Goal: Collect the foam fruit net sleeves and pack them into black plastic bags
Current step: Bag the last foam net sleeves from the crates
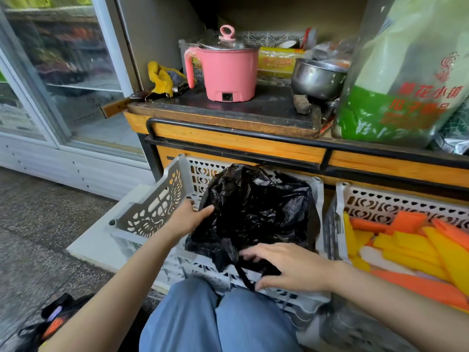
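Under the right fingers (250, 253), the black bag (256, 207) hides its contents; beyond them, foam sleeves (411, 250) run off-frame.

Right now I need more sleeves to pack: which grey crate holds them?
The right crate, piled with orange and yellow foam sleeves; the left crate holds the black bag.
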`<action>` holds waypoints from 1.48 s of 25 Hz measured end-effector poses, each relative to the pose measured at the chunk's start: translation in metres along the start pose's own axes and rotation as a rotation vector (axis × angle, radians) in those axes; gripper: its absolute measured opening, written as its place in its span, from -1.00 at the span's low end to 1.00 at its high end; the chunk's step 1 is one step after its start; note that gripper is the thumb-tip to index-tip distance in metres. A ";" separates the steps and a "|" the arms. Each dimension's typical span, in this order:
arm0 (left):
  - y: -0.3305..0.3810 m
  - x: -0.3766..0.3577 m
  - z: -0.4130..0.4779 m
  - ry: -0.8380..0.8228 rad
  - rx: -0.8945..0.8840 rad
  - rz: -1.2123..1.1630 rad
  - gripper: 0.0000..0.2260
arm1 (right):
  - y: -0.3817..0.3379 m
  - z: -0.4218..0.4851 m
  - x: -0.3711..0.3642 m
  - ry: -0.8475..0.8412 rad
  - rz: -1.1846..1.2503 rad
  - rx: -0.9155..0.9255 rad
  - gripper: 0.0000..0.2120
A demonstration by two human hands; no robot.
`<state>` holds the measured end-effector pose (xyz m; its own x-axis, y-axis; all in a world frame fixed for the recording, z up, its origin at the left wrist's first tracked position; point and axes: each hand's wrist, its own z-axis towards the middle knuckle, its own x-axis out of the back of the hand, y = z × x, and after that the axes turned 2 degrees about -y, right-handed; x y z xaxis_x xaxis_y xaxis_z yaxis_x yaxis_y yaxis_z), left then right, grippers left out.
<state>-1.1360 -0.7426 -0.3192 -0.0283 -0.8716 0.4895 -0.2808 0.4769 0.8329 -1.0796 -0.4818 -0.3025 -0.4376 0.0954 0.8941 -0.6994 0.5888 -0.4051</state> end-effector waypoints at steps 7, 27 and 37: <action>0.003 0.000 -0.012 0.300 0.020 -0.275 -0.84 | 0.014 -0.030 -0.020 0.242 0.023 0.009 -0.78; 0.139 -0.282 -0.082 -0.430 -0.845 0.558 -0.65 | 0.123 -0.255 -0.046 0.740 -0.010 -0.777 -0.43; 0.130 -0.367 -0.054 -0.700 -0.640 0.862 -0.50 | 0.202 -0.264 -0.036 0.476 0.141 -1.124 -0.19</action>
<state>-1.1101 -0.3544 -0.3769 -0.5210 -0.0359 0.8528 0.5836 0.7141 0.3866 -1.0558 -0.1543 -0.3658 -0.0554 0.3585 0.9319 0.3160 0.8916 -0.3243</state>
